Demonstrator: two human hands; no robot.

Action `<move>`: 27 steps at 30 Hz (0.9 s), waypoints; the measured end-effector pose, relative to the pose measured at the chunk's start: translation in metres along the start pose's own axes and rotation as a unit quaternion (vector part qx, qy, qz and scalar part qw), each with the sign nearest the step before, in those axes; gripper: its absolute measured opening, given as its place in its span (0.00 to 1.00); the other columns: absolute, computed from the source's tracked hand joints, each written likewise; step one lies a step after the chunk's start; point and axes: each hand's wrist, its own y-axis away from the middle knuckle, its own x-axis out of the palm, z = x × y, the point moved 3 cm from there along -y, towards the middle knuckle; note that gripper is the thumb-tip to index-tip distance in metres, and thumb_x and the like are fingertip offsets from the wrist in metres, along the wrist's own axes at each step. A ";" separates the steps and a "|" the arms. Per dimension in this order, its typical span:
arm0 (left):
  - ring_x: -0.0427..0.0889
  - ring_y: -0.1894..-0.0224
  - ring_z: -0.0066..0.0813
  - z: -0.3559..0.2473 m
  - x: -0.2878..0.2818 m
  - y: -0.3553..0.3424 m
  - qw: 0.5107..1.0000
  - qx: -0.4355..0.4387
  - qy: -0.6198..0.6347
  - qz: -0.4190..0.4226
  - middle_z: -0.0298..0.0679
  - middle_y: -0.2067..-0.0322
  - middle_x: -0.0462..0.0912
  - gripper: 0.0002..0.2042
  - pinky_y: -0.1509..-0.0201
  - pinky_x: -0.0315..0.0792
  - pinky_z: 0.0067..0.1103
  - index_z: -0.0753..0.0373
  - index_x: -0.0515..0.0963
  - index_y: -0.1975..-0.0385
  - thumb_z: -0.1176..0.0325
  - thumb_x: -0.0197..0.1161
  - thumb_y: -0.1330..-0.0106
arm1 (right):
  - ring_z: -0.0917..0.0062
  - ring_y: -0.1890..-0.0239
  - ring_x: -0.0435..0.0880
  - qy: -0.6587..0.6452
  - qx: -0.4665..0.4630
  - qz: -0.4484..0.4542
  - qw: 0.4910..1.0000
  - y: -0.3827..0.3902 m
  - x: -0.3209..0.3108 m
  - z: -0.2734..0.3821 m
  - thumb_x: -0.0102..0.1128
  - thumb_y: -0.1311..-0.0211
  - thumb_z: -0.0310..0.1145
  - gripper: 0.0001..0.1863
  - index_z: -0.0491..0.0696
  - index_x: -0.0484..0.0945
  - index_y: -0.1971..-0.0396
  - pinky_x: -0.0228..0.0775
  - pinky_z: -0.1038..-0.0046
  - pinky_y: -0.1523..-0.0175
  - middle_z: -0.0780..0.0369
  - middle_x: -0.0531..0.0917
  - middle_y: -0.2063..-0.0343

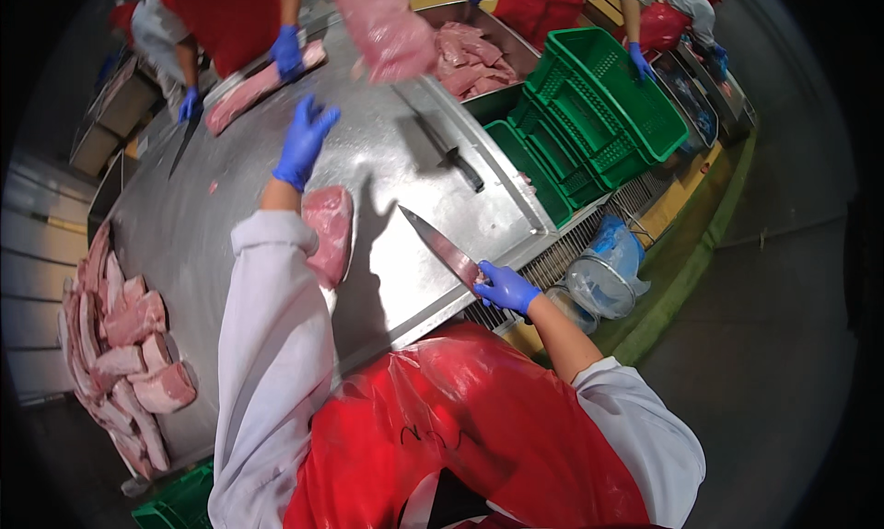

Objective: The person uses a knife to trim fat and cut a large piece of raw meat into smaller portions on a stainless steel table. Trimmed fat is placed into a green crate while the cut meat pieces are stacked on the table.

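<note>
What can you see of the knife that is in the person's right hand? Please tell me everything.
The knife has a long, metal-looking blade tapering to a point, with a reddish tint along part of it. The blue-gloved right hand grips its handle, which is mostly hidden. The blade points forward and left over the metal table; whether it touches the surface is unclear.

We grip a knife [444, 250] with our right hand [508, 288] and hold our left hand [302, 147], fingers spread, above the steel table [235, 193].
</note>
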 end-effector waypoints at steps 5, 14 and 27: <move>0.72 0.37 0.55 0.181 -0.008 0.091 0.831 -0.213 -0.512 0.034 0.62 0.40 0.71 0.54 0.32 0.67 0.36 0.66 0.55 0.30 0.45 0.76 0.55 | 0.71 0.75 0.85 -0.105 0.049 -0.086 0.990 0.040 -0.040 -0.066 0.59 0.33 0.39 0.27 0.42 0.66 0.39 0.75 0.69 0.70 0.55 0.84 0.73; 0.82 0.51 0.43 0.213 -0.067 0.182 0.951 -0.303 -0.048 -0.018 0.46 0.51 0.80 0.37 0.44 0.77 0.31 0.65 0.66 0.40 0.66 0.70 0.53 | 0.76 0.77 0.83 -0.103 0.120 -0.153 0.975 0.107 -0.065 -0.175 0.60 0.34 0.39 0.14 0.45 0.72 0.58 0.75 0.71 0.71 0.61 0.83 0.76; 0.79 0.69 0.21 -0.046 0.224 -0.173 0.993 -0.086 0.079 -0.018 0.32 0.70 0.81 0.16 0.65 0.72 0.27 0.61 0.80 0.61 0.53 0.62 0.31 | 0.73 0.76 0.83 -0.085 0.038 -0.188 0.978 0.068 -0.098 -0.197 0.60 0.33 0.38 0.11 0.47 0.72 0.62 0.74 0.69 0.69 0.60 0.82 0.78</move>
